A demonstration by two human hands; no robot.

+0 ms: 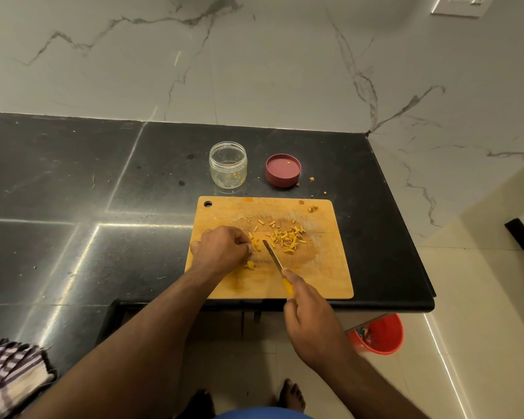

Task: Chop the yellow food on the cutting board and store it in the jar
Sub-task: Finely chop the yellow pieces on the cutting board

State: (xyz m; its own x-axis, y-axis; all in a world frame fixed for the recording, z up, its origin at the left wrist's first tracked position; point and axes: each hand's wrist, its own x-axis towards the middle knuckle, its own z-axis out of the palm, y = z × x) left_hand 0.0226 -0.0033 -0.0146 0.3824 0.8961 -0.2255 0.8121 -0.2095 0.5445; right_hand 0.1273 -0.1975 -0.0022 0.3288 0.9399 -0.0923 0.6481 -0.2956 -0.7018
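**Mid-chop: yellow food on board, jar not yet filled**

Currently 1 head view. Rectangular wooden cutting board (315,276) sits on the black stone counter (73,192), near its front edge. Left hand (221,249) rests knuckles-up on the board's left part, fingers curled closed around a small chunk of the yellow food (257,244) at the fingertips; how much of it remains under the hand is hidden. Right hand (309,316) is wrapped shut around the yellow handle of a small steel-bladed knife (273,257), blade angled up-left with the tip just beside the held chunk. Pile of cut yellow sticks (286,238) lies right of the blade; 1 loose yellow lump (250,264) lies below the left hand; a few bits sit at the board's far right corner.

Clear round plastic jar (228,164) stands open behind the board, apparently holding only a few yellow scraps. Its maroon round lid (283,170) lies upside down just to the right, crumbs near it.

Judgement: chopping is partly done, storing barely started.

Notes on doing this cut well:
- Keep left fingertips tucked back; the chunk is small and the blade is close.
- Cut straight down, short strokes, so pieces do not jump off the board.
- Pull the stray lump into the pile before transfer.
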